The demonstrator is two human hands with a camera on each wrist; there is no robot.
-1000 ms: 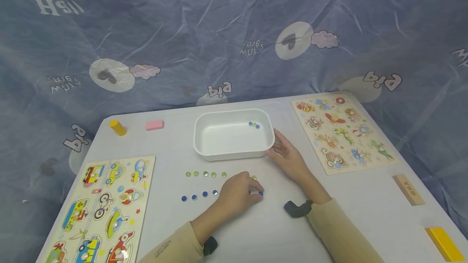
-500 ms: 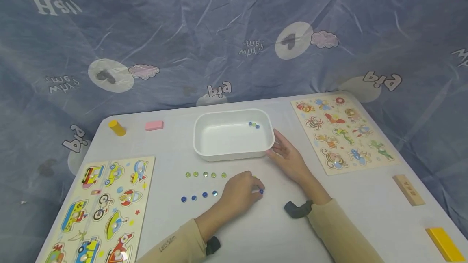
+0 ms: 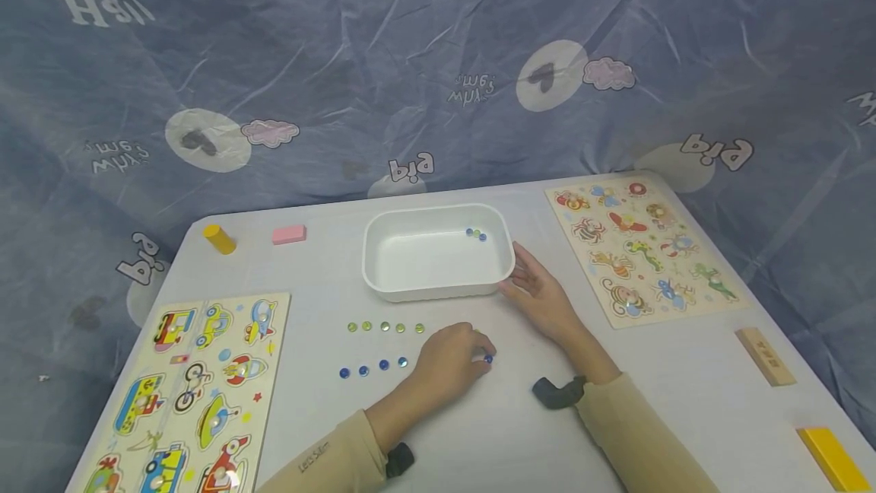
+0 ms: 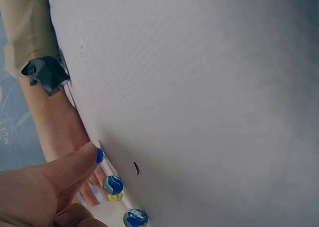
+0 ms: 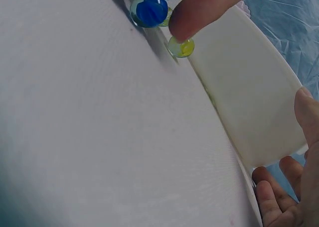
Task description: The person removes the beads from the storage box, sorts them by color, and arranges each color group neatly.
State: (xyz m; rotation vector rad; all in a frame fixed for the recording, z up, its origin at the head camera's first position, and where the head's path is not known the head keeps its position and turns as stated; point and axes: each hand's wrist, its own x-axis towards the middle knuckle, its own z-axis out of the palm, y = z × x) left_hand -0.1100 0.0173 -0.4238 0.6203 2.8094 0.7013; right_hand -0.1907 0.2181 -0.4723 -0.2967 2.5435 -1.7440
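My left hand (image 3: pixel 445 360) is low over the table, pinching a blue marble (image 3: pixel 488 359) between thumb and a finger. In the left wrist view that blue marble (image 4: pixel 100 156) shows at the thumb tip. Left of the hand lie a row of yellow-green marbles (image 3: pixel 385 326) and a row of blue marbles (image 3: pixel 383 364). One yellow-green marble (image 5: pixel 181 47) sits by the left fingertip in the right wrist view. My right hand (image 3: pixel 544 299) rests against the near right corner of a white tray (image 3: pixel 431 294), its fingers loose. Inside the tray are small marbles (image 3: pixel 476 233).
Wooden picture puzzles lie at left (image 3: pixel 236 409) and right (image 3: pixel 657 261). A yellow cylinder (image 3: pixel 220 240) and pink block (image 3: pixel 290 234) stand at the back left. A wooden block (image 3: pixel 765 356) and a yellow block (image 3: pixel 832 458) lie near the right edge.
The left hand has closed in on the blue marble at its fingertips and pinches it; the yellow-green marble behind is now mostly covered. The right hand and tray stay put.
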